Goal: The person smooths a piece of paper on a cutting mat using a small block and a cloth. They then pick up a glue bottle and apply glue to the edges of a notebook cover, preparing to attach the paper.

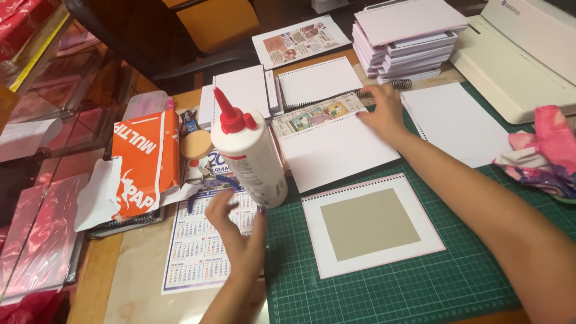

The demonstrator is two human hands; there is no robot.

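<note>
A white glue bottle (252, 157) with a red nozzle cap stands tilted at the left edge of the green cutting mat (420, 288). My left hand (237, 237) is just below it, fingers spread, thumb touching its base. My right hand (384, 111) reaches far across and presses flat on a white punched sheet (336, 150) and the illustrated strip (318, 114) above it. A white cover board with a grey cardboard centre (370, 224) lies on the mat between my arms.
A stack of spiral-bound white notebooks (405, 42) and a white binding machine (522, 54) stand at the back right. A pink cloth (546, 156) lies right. An orange torn paper wrapper (144, 162), a printed calendar sheet (198, 246) and more white pads (243, 90) sit left.
</note>
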